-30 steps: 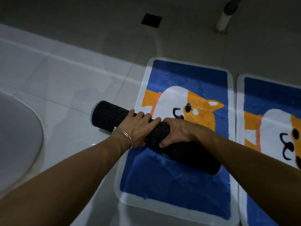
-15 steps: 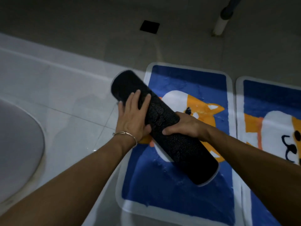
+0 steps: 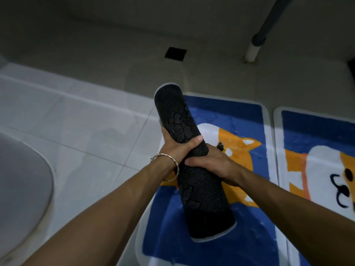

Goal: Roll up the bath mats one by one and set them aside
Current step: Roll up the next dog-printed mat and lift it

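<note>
Above the flat dog mat (image 3: 247, 120), lifted clear of the floor – one rolled mat (image 3: 201, 196), black dotted back on the outside, tilted, far end pointing away past the dog mat's top edge, near end low over its blue bottom part. Gripped round the middle by both hands: left hand (image 3: 174, 148) wrapped on from the left with the thumb lying across the top, a thin bracelet (image 3: 163, 154) on that wrist; right hand (image 3: 217, 164) just below it, fingers curled round from the right side. Both holds tight, nothing loose showing on the roll. Looks like rolling finished for this one and the setting-aside step now in hand. Next move, at a guess: carry the roll off to one side of the dog mat – maybe onto the white tiles (image 3: 86, 131) to its left – and lay it down with the loose edge tucked under, to stop any springing open. Best to keep squeezing right up to the put-down. After that, two more to roll: the dog mat itself and a second mat (image 3: 317, 131) just to its right, both flat on the floor.
</note>
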{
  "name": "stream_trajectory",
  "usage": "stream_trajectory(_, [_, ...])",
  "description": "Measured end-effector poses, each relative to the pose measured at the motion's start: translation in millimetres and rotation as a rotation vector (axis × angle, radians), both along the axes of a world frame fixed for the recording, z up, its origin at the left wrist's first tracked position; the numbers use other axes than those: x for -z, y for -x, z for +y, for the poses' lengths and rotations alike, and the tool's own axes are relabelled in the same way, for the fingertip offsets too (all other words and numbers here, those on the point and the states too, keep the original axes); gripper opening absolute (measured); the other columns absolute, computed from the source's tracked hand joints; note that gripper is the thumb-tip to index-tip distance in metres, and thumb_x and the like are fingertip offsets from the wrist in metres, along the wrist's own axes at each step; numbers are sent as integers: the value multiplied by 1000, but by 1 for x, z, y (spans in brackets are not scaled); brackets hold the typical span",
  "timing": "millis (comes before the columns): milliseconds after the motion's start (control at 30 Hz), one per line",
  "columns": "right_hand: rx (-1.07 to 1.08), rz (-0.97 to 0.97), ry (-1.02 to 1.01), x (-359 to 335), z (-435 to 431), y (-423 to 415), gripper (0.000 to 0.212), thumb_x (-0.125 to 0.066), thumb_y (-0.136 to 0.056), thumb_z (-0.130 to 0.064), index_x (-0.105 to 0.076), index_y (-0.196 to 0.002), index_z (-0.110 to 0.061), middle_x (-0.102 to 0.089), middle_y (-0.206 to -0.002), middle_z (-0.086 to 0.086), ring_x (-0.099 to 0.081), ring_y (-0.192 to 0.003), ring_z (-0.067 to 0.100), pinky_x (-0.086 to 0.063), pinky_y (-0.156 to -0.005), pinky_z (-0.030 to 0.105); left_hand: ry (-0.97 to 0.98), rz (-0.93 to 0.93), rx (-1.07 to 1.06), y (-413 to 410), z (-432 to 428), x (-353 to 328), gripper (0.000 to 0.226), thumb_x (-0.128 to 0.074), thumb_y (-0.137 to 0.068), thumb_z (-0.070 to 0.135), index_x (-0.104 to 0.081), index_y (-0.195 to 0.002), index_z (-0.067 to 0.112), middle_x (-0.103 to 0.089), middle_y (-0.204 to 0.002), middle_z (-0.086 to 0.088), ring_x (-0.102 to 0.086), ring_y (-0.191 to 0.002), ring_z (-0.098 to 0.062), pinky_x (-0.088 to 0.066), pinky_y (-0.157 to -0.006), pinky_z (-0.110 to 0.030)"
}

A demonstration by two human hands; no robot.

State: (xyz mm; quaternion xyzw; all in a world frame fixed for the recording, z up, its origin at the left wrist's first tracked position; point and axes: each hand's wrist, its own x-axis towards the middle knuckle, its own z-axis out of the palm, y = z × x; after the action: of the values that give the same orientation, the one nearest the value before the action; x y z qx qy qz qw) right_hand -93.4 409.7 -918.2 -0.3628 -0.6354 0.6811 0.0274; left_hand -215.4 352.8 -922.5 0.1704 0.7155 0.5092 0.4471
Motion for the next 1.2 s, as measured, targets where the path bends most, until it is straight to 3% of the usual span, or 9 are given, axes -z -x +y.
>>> stream_trajectory(133, [-45, 22, 25, -1, -8, 2, 27, -73, -79, -12, -67, -102, -26, -73, -102, 2, -69, -95, 20, -53, -92, 39, -15, -124, -100, 9, -6, 2, 94, -87, -63, 28, -27, -134, 12, -60, -113, -6, -64, -97, -18, -54, -83, -34])
stream_trajectory(300, [-62, 58, 100, -1, -13, 1, 30, -73, -82, -19, -58, -105, -32, -70, -108, 0, -67, -99, 16, -52, -95, 35, -96, -107, -143, 12, -11, 3, 76, -87, -56, 21, -50, -121, 10, -68, -106, -10, -69, -92, -22, -57, -75, -33])
stream_trajectory(467, [50, 87, 135, 10, -18, -5, 84, -82, -60, -46, -39, -130, -33, -63, -119, -5, -63, -108, 13, -50, -98, 37, -184, -81, -120, 10, -11, -6, 51, -78, -67, 6, -57, -114, 6, -70, -100, -12, -70, -87, -23, -56, -67, -26])
stream_trajectory(600, [92, 205, 142, 10, -16, -9, 78, -78, -69, -43, -38, -136, -40, -63, -123, -3, -64, -110, 15, -52, -94, 36, -214, -124, -91, 8, -11, -13, 27, -69, -77, 1, -62, -101, 11, -71, -94, -9, -69, -84, -21, -56, -67, -27])
stream_trajectory(733, [127, 150, 95, 6, -10, -10, 75, -80, -69, -44, -33, -127, -49, -60, -119, -13, -63, -104, 6, -53, -90, 25, -214, -183, -86, 6, -12, -15, 28, -71, -77, 6, -64, -104, 9, -72, -99, -12, -69, -90, -27, -56, -76, -34])
stream_trajectory(833, [202, 56, 32, 12, -10, -10, 115, -87, -45, -59, -23, -140, -44, -44, -138, -4, -56, -118, 14, -50, -98, 36, -238, -156, -61, 3, -13, -13, 34, -73, -76, 6, -62, -108, 7, -72, -100, -12, -70, -88, -24, -56, -69, -29])
stream_trajectory(933, [222, 159, 32, 11, -11, -12, 67, -89, -57, -36, -50, -112, -39, -64, -120, 2, -66, -104, 17, -54, -91, 38, -253, -118, -53, -2, -13, -8, 39, -74, -75, 4, -60, -112, 5, -71, -100, -12, -70, -86, -23, -55, -67, -26])
stream_trajectory(1000, [192, 183, 47, 9, -13, -13, 45, -82, -72, -20, -60, -109, -28, -71, -109, 4, -70, -97, 17, -56, -87, 34, -263, -102, -22, -4, -11, -4, 53, -78, -68, 11, -57, -117, 7, -70, -104, -12, -69, -92, -25, -56, -73, -29])
stream_trajectory(1200, [188, 197, 50, 11, -15, -15, 66, -81, -72, -25, -50, -130, -26, -69, -115, 0, -67, -103, 15, -54, -92, 35, -279, -68, 2, -11, -4, -3, 67, -81, -66, 15, -49, -125, 14, -67, -109, -7, -67, -97, -19, -55, -75, -26])
